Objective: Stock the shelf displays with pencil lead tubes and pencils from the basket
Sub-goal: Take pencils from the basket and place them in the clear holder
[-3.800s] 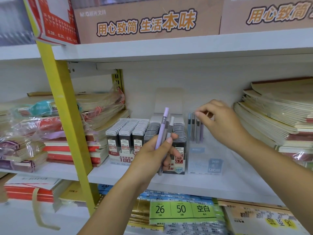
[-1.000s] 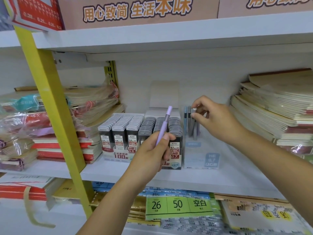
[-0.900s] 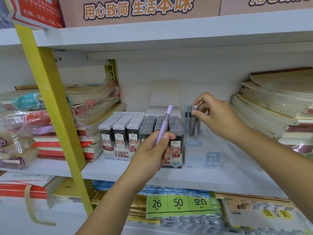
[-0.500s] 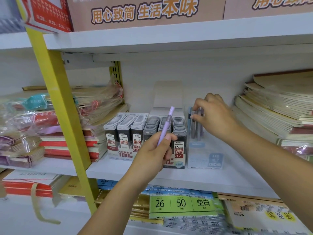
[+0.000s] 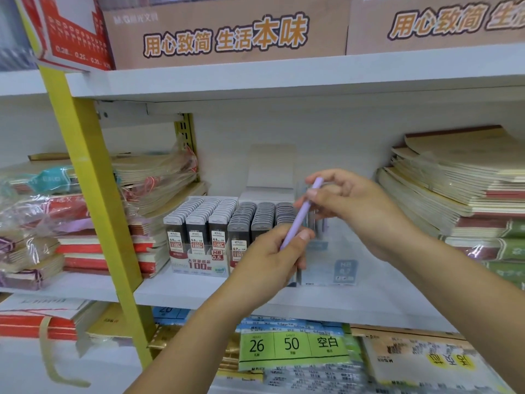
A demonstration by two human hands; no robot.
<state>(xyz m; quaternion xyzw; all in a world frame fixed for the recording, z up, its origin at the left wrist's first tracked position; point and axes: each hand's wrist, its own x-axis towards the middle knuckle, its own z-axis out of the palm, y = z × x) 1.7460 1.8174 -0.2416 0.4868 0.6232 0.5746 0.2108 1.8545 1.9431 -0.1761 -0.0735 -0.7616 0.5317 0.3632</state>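
A lilac mechanical pencil (image 5: 301,216) stands slanted in front of the middle shelf. My left hand (image 5: 272,257) grips its lower end and my right hand (image 5: 349,207) pinches its upper end. Behind them a display box holds rows of pencil lead tubes (image 5: 221,223) with grey caps and HB labels. To its right stands a clear pencil display (image 5: 338,260) with a few pencils upright at its back, mostly hidden by my hands.
Stacked notebooks (image 5: 460,189) fill the shelf's right side and wrapped notebook packs (image 5: 71,223) the left. A yellow upright post (image 5: 93,200) crosses in front at left. Cardboard boxes (image 5: 224,32) sit on the shelf above, paper packs (image 5: 292,348) below. The basket is out of view.
My right hand left the pencils standing in the clear display, came back toward me and took the top of the lilac pencil that my left hand holds.
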